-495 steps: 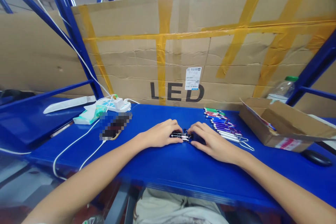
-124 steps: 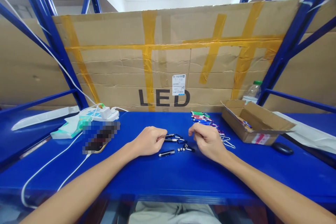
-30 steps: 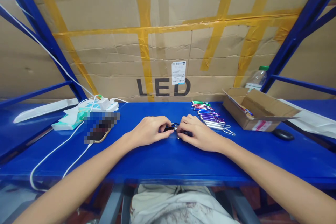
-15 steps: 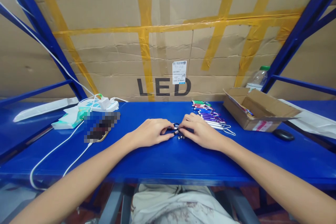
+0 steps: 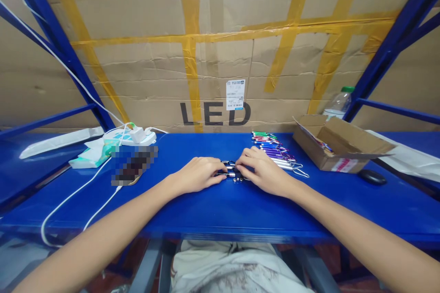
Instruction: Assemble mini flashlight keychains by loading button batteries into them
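My left hand (image 5: 201, 174) is closed on a slim black-and-silver tube (image 5: 232, 175), with thumb and fingertips at its left end. A second dark tube with silver parts (image 5: 227, 163) lies just behind it, partly under my left fingers. My right hand (image 5: 263, 169) has its fingers bent together at the right end of these tubes; what sits in its fingertips is hidden. Several tiny silver round pieces (image 5: 238, 180) lie on the table just in front of the tubes. Past my right hand, a row of coloured metal tubes with clips (image 5: 271, 146) runs from green to silver.
On the right stand an open cardboard box (image 5: 343, 146), a black computer mouse (image 5: 372, 176) and a plastic bottle (image 5: 338, 103). A phone (image 5: 132, 169), tissue pack (image 5: 87, 158), power strip (image 5: 147, 137) and white cables are at the left. A large carton (image 5: 144, 78) walls off the back.
The tube at my left fingertips now lies more level and more of it shows. My right fingers have lifted and shifted slightly to the right.
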`<action>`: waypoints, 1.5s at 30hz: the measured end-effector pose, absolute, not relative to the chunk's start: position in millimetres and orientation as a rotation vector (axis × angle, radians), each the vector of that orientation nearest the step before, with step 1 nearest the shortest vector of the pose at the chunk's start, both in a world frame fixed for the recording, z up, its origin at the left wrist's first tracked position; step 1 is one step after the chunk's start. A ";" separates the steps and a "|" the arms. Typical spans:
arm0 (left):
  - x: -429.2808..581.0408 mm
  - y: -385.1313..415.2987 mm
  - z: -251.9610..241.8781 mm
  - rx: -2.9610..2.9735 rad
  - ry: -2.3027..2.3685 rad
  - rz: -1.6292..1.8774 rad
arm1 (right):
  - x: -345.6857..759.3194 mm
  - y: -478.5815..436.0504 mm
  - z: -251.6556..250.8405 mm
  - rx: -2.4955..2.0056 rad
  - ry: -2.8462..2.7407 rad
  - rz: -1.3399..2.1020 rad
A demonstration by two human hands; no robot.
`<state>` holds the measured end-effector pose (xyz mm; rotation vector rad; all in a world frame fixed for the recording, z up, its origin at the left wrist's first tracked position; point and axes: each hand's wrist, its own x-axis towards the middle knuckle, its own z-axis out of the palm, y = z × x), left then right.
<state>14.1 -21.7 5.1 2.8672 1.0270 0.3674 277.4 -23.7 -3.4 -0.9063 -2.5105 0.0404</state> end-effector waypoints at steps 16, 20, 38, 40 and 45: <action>12.9 -25.5 15.1 2.609 1.100 0.595 | 279.3 -30.6 -0.3 -0.861 -2.666 0.261; 13.7 -26.7 16.8 2.600 1.083 0.563 | 280.0 -29.8 0.5 -0.872 -2.696 0.270; 14.2 -25.8 13.4 2.667 1.059 0.477 | 280.1 -27.8 -3.6 -0.809 -2.648 0.331; 14.4 -25.5 13.4 2.677 1.062 0.470 | 279.5 -29.5 -2.7 -0.799 -2.625 0.307; 15.0 -25.8 14.3 2.681 1.068 0.457 | 277.3 -34.3 2.1 -0.832 -2.547 0.304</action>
